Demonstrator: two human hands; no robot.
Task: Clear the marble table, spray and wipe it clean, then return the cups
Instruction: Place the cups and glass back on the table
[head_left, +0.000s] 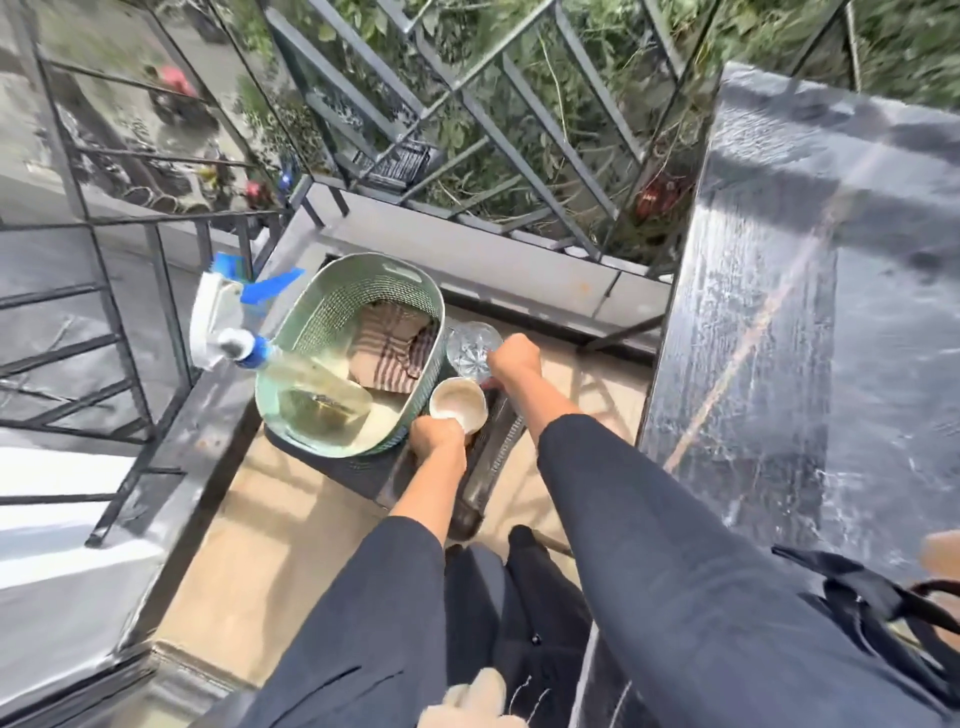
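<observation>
My left hand (437, 435) grips the near rim of a beige ceramic cup (457, 404) that rests on a dark low stool (467, 467). My right hand (515, 357) holds a clear cut-glass cup (470, 347) by its rim, just behind the beige cup. Both cups sit right of a pale green basket (332, 312). The basket holds a spray bottle (244, 338) with a blue and white trigger head, leaning out to the left, and a striped cloth (395, 348). The black marble table (810, 312) fills the right side, wet and shiny.
Black metal railings (130, 312) enclose the balcony on the left and far side, with greenery beyond. A low ledge (467, 254) runs behind the basket. Tan floor tiles (270, 545) lie below. A black bag strap (872, 608) hangs at the right.
</observation>
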